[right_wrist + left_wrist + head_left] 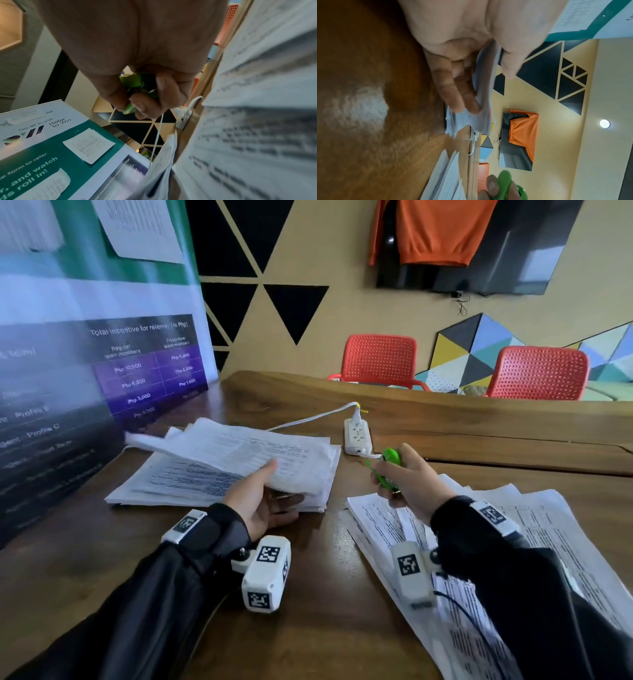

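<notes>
Pinching with thumb above and fingers beneath, the left hand (260, 508) holds a sheaf of printed sheets (267, 450) up off the paper stack (164, 481) toward the table's (308, 628) left edge. Beside it, the right hand (411, 481) curls round a green stapler (390, 457), near the white power strip (357, 436), above a second paper pile (565, 529).

A lane of bare wooden table (318, 604) is left open between the left paper stack (191, 474) and the right paper stack (565, 542). Its far end is blocked by a power strip (357, 436), and the left side is walled off by a banner (68, 405).
</notes>
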Action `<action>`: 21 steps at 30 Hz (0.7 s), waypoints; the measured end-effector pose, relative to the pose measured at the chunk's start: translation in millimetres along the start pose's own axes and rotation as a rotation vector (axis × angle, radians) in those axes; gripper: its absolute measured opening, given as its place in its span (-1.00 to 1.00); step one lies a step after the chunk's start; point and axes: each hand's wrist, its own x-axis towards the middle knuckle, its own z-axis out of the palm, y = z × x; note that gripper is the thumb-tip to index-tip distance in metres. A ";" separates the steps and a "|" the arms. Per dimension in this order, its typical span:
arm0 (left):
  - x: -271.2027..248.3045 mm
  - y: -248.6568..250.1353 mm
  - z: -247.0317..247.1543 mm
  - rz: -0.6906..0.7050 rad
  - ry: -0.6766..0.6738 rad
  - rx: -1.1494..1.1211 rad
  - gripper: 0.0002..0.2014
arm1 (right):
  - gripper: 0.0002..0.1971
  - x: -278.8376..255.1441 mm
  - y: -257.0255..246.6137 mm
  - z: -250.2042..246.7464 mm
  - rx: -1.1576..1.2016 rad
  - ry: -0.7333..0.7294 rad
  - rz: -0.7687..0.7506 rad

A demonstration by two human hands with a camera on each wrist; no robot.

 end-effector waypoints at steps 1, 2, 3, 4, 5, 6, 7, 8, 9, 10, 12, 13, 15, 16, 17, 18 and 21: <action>-1.6 2.5 -1.8 -0.033 -0.036 0.035 -0.61 | -0.79 -0.7 -4.3 -2.9 -0.044 0.008 -0.021; -3.4 5.0 -3.0 -0.065 -0.065 0.080 -0.52 | -0.79 -1.6 -8.9 -6.9 -0.084 0.019 -0.040; -6.8 7.5 -2.8 -0.094 -0.097 0.137 -0.46 | -0.78 -4.4 -14.6 -11.9 -0.125 0.031 -0.056; -9.9 9.0 -1.9 -0.115 -0.133 0.213 -0.43 | -0.78 -8.0 -20.0 -18.0 -0.164 0.039 -0.072; -14.2 9.6 0.5 -0.122 -0.162 0.307 -0.42 | -0.77 -13.0 -24.9 -25.0 -0.217 0.041 -0.080; -17.9 9.2 4.9 -0.112 -0.178 0.402 -0.43 | -0.77 -18.2 -28.1 -33.0 -0.284 0.040 -0.077; -22.7 7.7 10.8 -0.089 -0.183 0.482 -0.45 | -0.78 -24.7 -29.8 -41.5 -0.380 0.035 -0.062; -26.8 5.5 18.1 -0.055 -0.182 0.543 -0.47 | -0.79 -30.2 -28.7 -51.7 -0.498 0.021 -0.032; -30.6 3.5 27.1 -0.020 -0.185 0.595 -0.50 | -0.80 -36.7 -28.6 -61.2 -0.628 -0.001 0.006; -34.3 1.0 36.5 0.008 -0.190 0.654 -0.53 | -0.79 -42.4 -26.4 -70.9 -0.753 -0.027 0.042; -42.0 -4.2 55.7 0.047 -0.209 0.806 -0.59 | -0.76 -54.4 -22.8 -85.8 -0.931 -0.065 0.094; -46.1 -7.4 65.5 0.071 -0.226 0.898 -0.62 | -0.76 -60.9 -22.3 -91.9 -0.992 -0.066 0.109; -53.6 -15.9 82.7 0.130 -0.284 1.119 -0.69 | -0.75 -74.3 -22.5 -102.3 -1.116 -0.046 0.162; -56.5 -20.2 89.8 0.167 -0.314 1.240 -0.72 | -0.69 -78.3 -20.6 -107.8 -1.176 -0.043 0.199; -60.0 -23.6 95.8 0.204 -0.340 1.352 -0.74 | -0.63 -82.9 -19.1 -112.9 -1.232 -0.042 0.235; -62.9 -26.4 101.6 0.237 -0.367 1.449 -0.71 | -0.62 -86.0 -17.1 -117.5 -1.279 -0.044 0.279; -68.2 -32.2 115.4 0.328 -0.484 1.683 -0.33 | -0.67 -96.0 -14.1 -120.6 -1.333 -0.131 0.340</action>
